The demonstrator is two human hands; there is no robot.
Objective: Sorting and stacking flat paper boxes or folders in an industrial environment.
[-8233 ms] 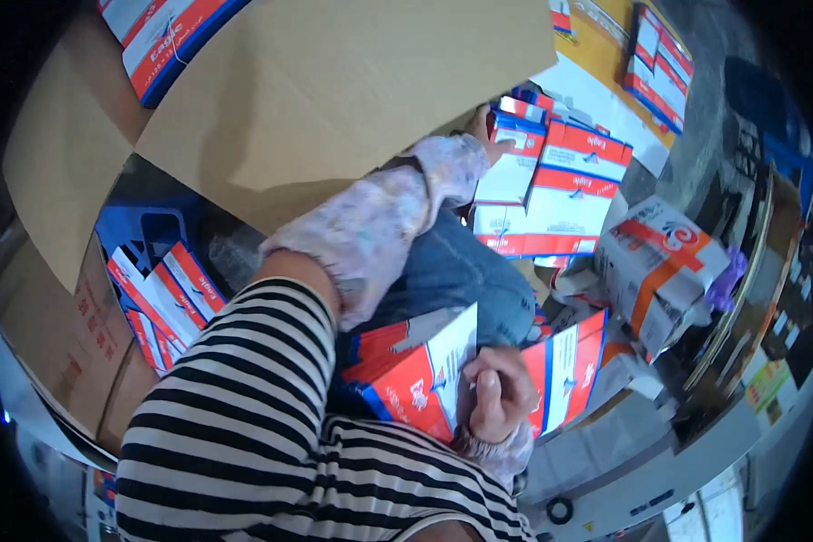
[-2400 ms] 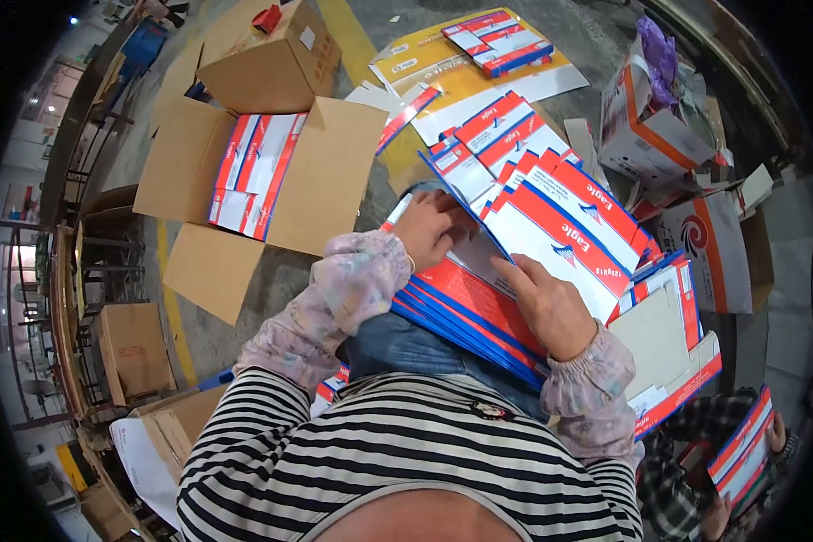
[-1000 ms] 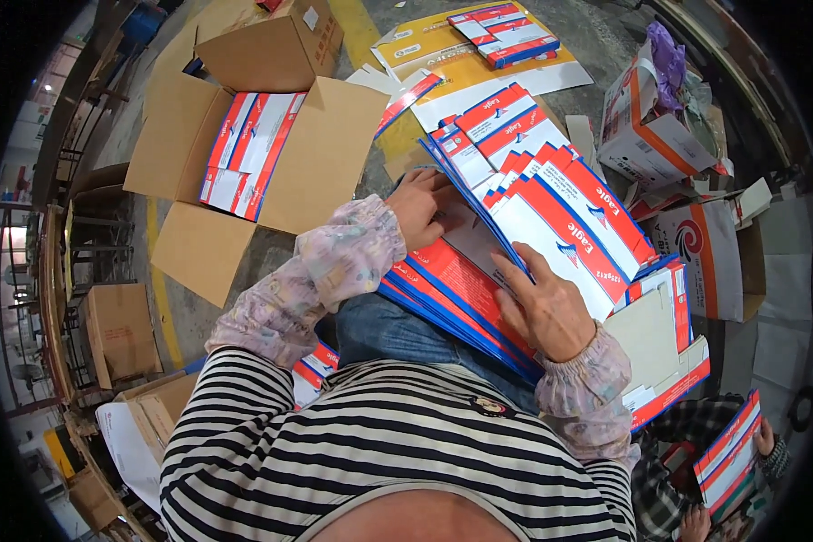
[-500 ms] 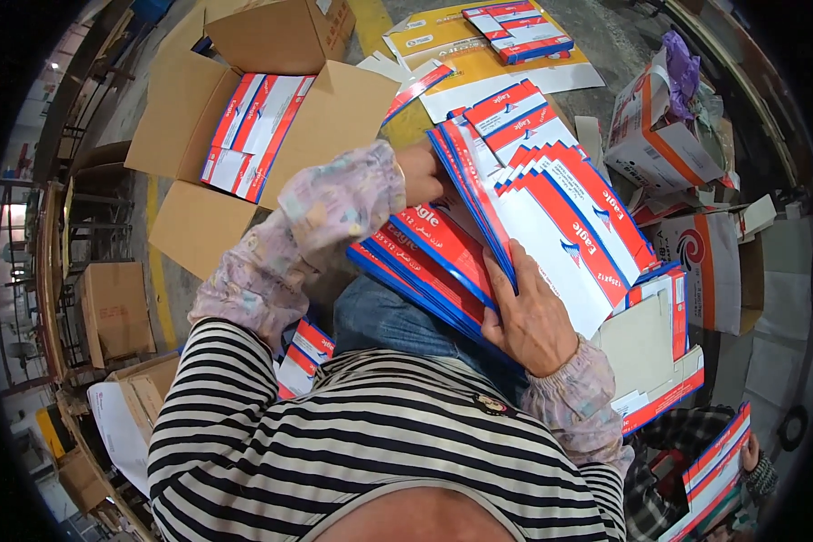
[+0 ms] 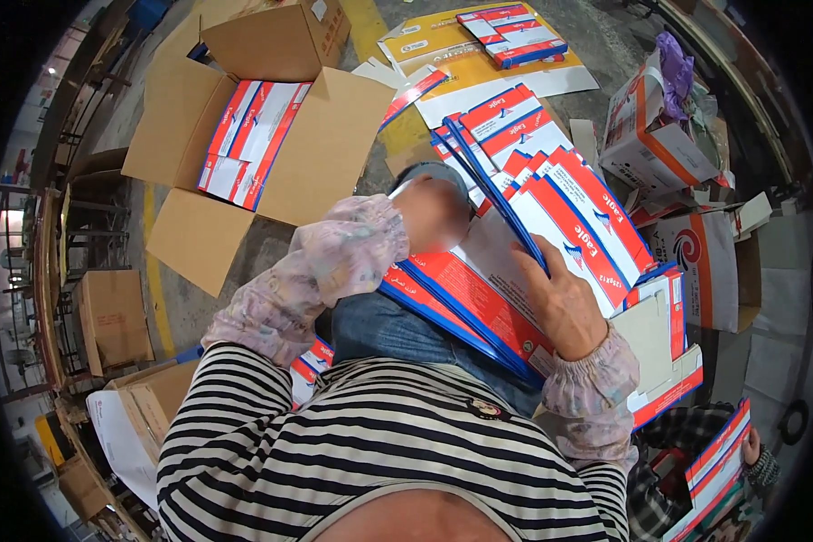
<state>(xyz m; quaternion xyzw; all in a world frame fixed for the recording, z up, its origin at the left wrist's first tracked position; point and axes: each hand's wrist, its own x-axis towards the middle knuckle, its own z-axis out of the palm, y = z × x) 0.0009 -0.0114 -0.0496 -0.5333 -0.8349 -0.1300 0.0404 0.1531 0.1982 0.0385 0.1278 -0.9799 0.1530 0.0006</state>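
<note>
Flat red, white and blue printed cartons lie stacked across my lap. Between thumb and fingers, my right hand grips the near end of a few flat cartons, turned nearly on edge so that mostly their blue edges show. My left hand is over the far left part of the lap stack, beside the upright cartons. It is smeared, so its fingers cannot be made out. Beyond the gripped cartons, a fanned pile of similar flat cartons spreads out to the right.
An open cardboard box at far left holds packed cartons. Another carton stack rests on a yellow sheet. White-and-orange boxes stand at right. At lower right, another person's hand holds a flat carton.
The gripped cartons have tipped more on edge, baring more of the lap stack. My right hand has moved right; my left hand has come nearer and lower.
</note>
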